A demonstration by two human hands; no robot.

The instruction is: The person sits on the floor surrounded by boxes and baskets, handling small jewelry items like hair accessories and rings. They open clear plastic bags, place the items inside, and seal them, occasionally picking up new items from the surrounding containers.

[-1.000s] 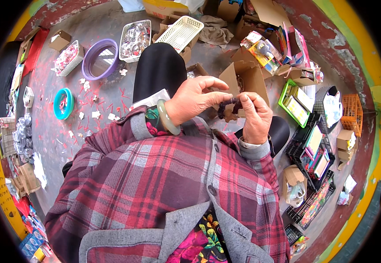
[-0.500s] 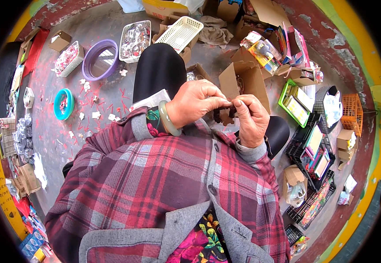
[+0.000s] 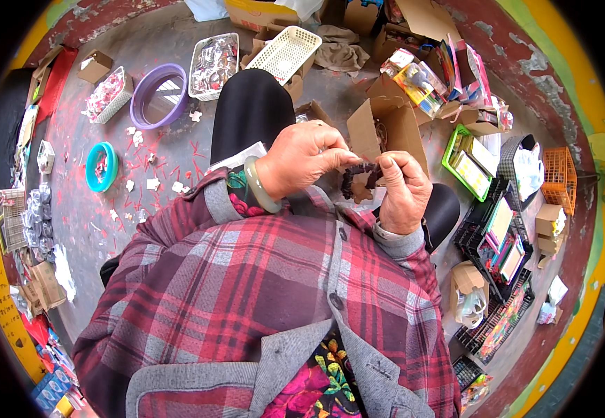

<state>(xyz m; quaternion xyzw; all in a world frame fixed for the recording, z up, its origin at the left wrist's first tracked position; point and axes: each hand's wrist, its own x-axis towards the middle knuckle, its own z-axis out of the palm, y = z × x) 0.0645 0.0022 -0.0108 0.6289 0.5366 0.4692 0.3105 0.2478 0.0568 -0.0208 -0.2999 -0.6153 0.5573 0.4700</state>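
My left hand (image 3: 301, 159) is closed in a pinch on the upper edge of a dark brown ruffled hair scrunchie (image 3: 347, 184), in front of my chest. A lighter brown piece (image 3: 362, 191) shows within its loop; its shape is hard to make out. On the other side my right hand (image 3: 405, 194) pinches the scrunchie's upper right part between thumb and forefinger. The fingertips of both hands are apart, with the dark band stretched between them. Beside my left wrist, which wears a pale bangle (image 3: 260, 187), a white flat packet (image 3: 245, 155) lies by my leg.
An open cardboard box (image 3: 386, 136) stands just beyond my hands. On the left are a purple basin (image 3: 138, 104), a turquoise basin (image 3: 91, 167) and scattered red and white scraps. White baskets stand ahead. A green tray (image 3: 460, 171) and black crates (image 3: 466, 244) line the right.
My fingertips have drawn apart, the left ones moving slightly left and the right ones slightly right. More of the dark scrunchie now shows between them.
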